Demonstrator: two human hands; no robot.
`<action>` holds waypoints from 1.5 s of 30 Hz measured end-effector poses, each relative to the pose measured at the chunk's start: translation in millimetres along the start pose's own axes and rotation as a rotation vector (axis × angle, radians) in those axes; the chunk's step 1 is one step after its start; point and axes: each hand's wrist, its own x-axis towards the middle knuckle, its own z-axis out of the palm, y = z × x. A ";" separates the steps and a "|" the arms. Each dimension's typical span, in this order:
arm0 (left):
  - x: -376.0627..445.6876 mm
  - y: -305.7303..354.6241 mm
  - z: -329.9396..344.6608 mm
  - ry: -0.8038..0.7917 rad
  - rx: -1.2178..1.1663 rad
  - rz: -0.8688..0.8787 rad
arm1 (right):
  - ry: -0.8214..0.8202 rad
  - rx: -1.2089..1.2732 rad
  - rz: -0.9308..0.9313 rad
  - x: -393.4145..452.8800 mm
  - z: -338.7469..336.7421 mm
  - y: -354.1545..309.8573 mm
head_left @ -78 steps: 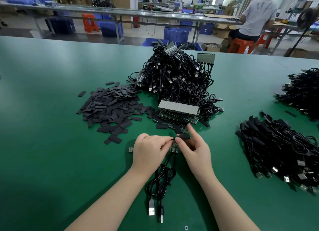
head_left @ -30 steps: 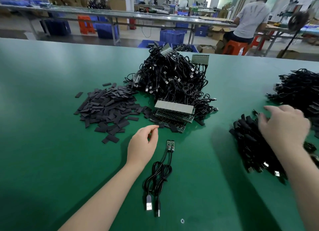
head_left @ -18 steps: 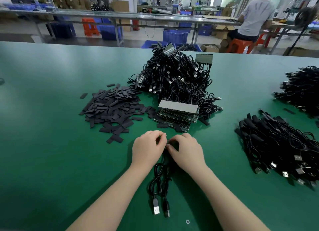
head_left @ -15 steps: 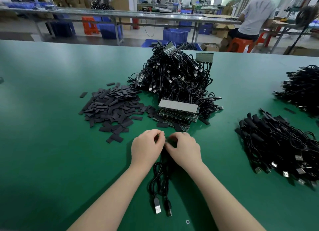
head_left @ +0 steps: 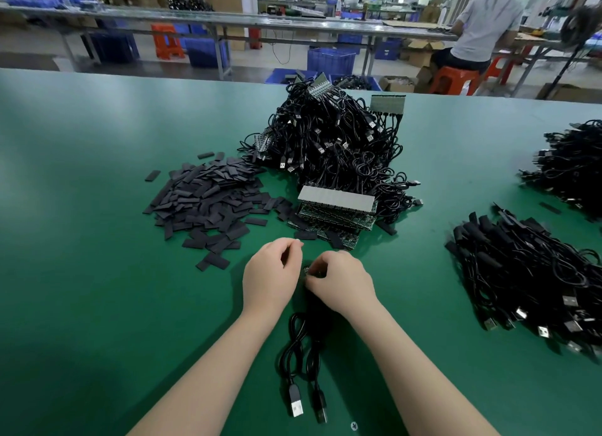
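Observation:
Two black USB cables (head_left: 304, 364) lie on the green table (head_left: 97, 272) in front of me, plugs toward me, their far ends joined to a small green circuit board (head_left: 308, 270). My left hand (head_left: 272, 276) and my right hand (head_left: 342, 282) meet over that board, fingers curled round it. Most of the board is hidden between the fingers.
A heap of flat black sleeve pieces (head_left: 208, 201) lies left of centre. Behind my hands sits a stack of circuit board strips (head_left: 335, 211) against a big pile of black cables (head_left: 332, 142). More cable piles (head_left: 534, 272) lie right. A person (head_left: 482, 28) sits at a far bench.
One second ago my right hand was out over the right cable pile; it came back to the board beside my left hand. Since half a second ago both hands stay on it.

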 end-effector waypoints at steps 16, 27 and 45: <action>-0.6 -0.3 -0.4 -0.104 -0.115 0.053 | 0.189 0.642 -0.039 0.4 -0.2 16.8; 1.6 -3.5 -1.9 -0.267 -0.294 0.096 | 0.282 0.962 -0.071 -6.3 9.7 25.3; 3.9 -5.2 -0.2 -0.210 -0.193 0.079 | 0.470 0.793 -0.074 -9.3 20.7 24.1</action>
